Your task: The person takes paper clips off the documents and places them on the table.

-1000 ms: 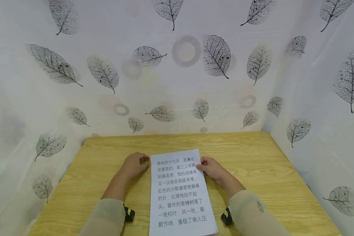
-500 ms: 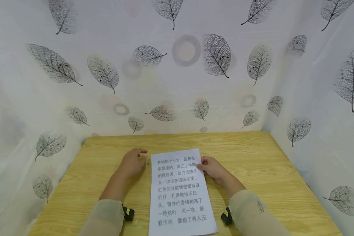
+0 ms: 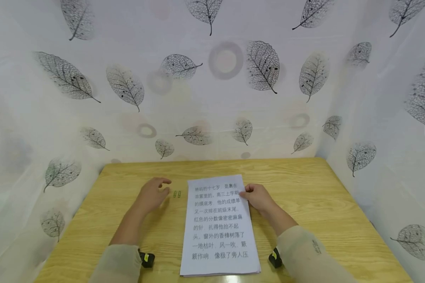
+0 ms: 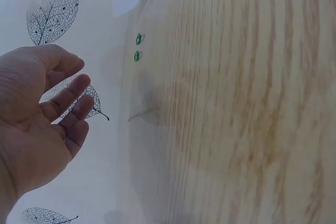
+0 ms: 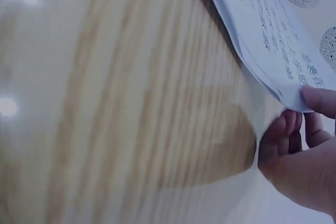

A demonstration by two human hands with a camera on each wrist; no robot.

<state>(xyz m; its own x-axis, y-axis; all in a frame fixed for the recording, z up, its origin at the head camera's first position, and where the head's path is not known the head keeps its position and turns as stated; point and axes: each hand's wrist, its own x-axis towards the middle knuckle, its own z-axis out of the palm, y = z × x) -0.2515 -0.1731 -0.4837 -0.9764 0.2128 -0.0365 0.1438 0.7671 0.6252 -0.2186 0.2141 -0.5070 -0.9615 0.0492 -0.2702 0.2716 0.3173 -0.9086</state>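
A stack of printed paper sheets (image 3: 217, 228) stands before me in the head view, its lines of large characters facing me. My right hand (image 3: 260, 197) pinches its right edge near the top, thumb in front and fingers behind, as the right wrist view of the sheets (image 5: 262, 35) also shows. Two small green paper clips (image 3: 177, 194) lie side by side on the table, left of the paper. Just left of them my left hand (image 3: 152, 194) hovers with loosely bent fingers and holds nothing. In the left wrist view the hand (image 4: 44, 108) is apart from the paper clips (image 4: 138, 39).
The wood-grain table (image 3: 304, 188) reaches back to a pale curtain (image 3: 216, 98) printed with leaves, which also hangs on both sides. A black wrist device (image 3: 147, 259) is worn at the left cuff, and another black device (image 3: 275, 258) at the right.
My left hand has drawn away to the left, uncovering the two paper clips. The paper has shifted slightly up and to the right, with my right hand still pinching its edge.
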